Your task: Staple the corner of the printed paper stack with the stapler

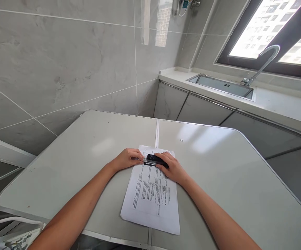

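Note:
A black stapler (pixel 153 158) lies across the upper part of a printed sheet of paper (pixel 150 205), its metal part showing toward the left end. My right hand (pixel 171 167) is closed around the right end of the stapler, fingers over its top and thumb along the near side. At the opposite end, the fingers of my left hand (pixel 128 159) are pinched together on the stapler's metal tip. Any small piece between those fingertips is hidden. The paper rests flat on the table, and I cannot tell whether it is one sheet or several.
The pale folding table (pixel 106 139) has a seam down its middle. Two tiny metal bits (pixel 181 140) lie on its right half. Beyond it stand a counter with a sink (pixel 223 86) and a tall faucet (pixel 265 66). Grey tiled wall (pixel 69 59) rises at the left.

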Available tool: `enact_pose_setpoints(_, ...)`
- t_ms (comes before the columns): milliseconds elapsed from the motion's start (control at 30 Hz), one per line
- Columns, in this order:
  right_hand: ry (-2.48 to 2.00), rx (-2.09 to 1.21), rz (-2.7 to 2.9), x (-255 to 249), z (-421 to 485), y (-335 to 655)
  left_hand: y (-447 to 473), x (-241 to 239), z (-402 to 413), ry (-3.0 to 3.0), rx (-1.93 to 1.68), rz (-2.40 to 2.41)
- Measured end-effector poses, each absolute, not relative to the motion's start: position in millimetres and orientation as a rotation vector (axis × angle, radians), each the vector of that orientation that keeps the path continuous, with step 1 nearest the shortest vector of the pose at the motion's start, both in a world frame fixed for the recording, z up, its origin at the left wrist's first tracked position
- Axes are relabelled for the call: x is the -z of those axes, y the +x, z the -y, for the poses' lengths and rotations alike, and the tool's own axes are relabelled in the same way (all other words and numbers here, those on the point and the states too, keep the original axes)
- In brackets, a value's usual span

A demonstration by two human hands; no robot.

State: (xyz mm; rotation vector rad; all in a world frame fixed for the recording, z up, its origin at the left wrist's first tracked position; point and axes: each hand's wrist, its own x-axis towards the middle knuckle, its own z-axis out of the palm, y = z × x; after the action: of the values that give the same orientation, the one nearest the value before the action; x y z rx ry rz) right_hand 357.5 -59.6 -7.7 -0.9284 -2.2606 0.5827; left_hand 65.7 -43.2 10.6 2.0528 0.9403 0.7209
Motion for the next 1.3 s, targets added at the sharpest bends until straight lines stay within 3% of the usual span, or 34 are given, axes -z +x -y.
enact_pose_setpoints(200,-0.908,-0.631,2.239,7,59,358,42,-14,34,2.12,-0.62,-0.859)
enact_pose_setpoints(700,-0.725,-0.588,2.105,1,73,354,91,-24,52,2.073,-0.853,-0.9)
enact_pose_setpoints(1000,-1.074,-0.416,1.97,-16,52,454,133,-18,68,2.479,-0.598,-1.026)
enact_pose_setpoints(1300,-0.858,-0.769,2.297,-22,61,508,158,-2,90,2.593,-0.527,-1.153)
